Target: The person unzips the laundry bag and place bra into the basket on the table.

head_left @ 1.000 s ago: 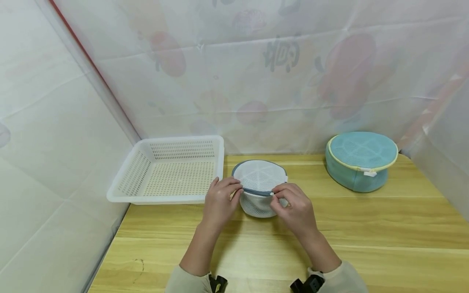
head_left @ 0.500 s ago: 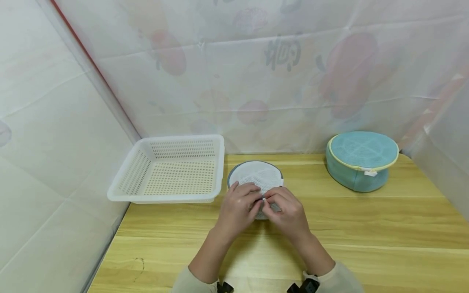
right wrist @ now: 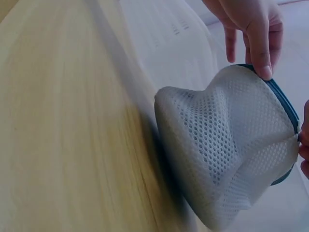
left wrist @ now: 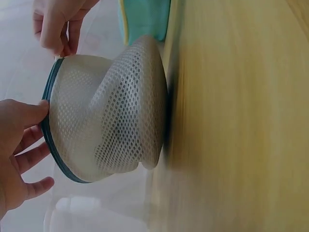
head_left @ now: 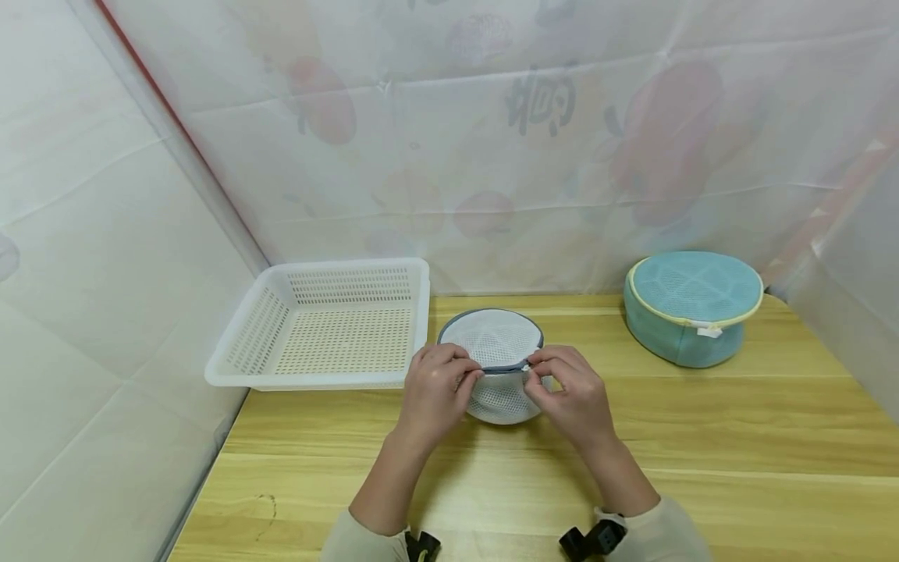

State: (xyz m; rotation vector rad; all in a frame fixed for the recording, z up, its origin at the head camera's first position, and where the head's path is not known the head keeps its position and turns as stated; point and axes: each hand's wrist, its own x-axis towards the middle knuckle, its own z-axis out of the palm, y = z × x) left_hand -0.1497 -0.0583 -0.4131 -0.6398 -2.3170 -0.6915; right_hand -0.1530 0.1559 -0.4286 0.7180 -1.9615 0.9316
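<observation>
A round white mesh laundry bag (head_left: 502,402) with a dark blue-grey zipper rim stands upright on the wooden table, its side dented in the left wrist view. My left hand (head_left: 434,390) pinches the rim at the front left, thumb against the zipper band. At the front right, my right hand (head_left: 579,394) pinches a small white piece at the zipper, apparently its pull. In the right wrist view, the mesh side (right wrist: 217,140) is creased toward that pinch; only the fingertips of my right hand (right wrist: 304,145) show there. The bag's inside is hidden under its mesh lid.
Left of the bag is a white perforated plastic basket (head_left: 316,382). A teal mesh bag with yellow trim (head_left: 688,347) stands at the back right. A printed sheet (head_left: 449,156) hangs behind the table (head_left: 737,437).
Half a second ago my hands nearly met at the front of the rim. Since then my right hand has moved right, pinching at the zipper, and my left hand has shifted slightly left.
</observation>
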